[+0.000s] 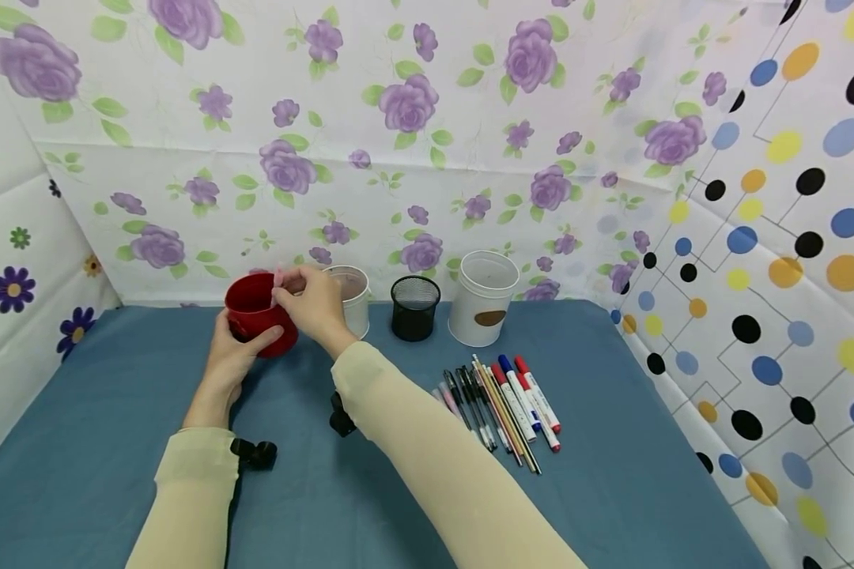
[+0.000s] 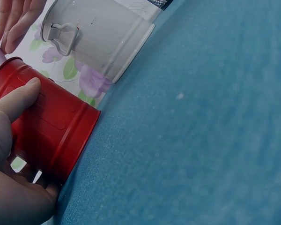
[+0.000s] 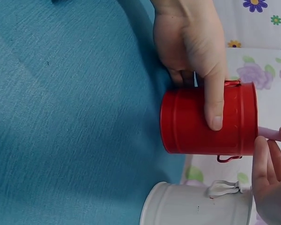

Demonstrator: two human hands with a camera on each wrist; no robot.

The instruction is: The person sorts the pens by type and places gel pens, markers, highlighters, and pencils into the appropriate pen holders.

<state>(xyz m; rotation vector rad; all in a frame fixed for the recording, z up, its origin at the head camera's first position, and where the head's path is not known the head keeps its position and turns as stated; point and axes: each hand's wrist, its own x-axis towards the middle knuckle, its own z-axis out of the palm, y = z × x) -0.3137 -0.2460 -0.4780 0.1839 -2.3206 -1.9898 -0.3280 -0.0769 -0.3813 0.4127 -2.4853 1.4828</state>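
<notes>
My left hand [image 1: 231,359] grips a red metal bucket [image 1: 279,344] with small side handles, its thumb across the outer wall. In the right wrist view the red bucket [image 3: 187,119] stands on the cloth. My right hand [image 1: 316,304] is at the bucket's mouth and pinches a slim pink pen [image 3: 268,133]. The pen's lower end goes in past the rim and is hidden. Just to the right is a white metal bucket [image 2: 98,37] with a side handle, partly behind my right hand in the head view.
A black mesh cup [image 1: 414,316] and a larger white container [image 1: 480,312] with a brown oval stand along the back. Several black pens [image 1: 475,407], pencils [image 1: 505,415] and markers [image 1: 530,395] lie right of centre on the blue cloth [image 1: 313,506]. Patterned fabric walls [image 1: 370,213] surround the table.
</notes>
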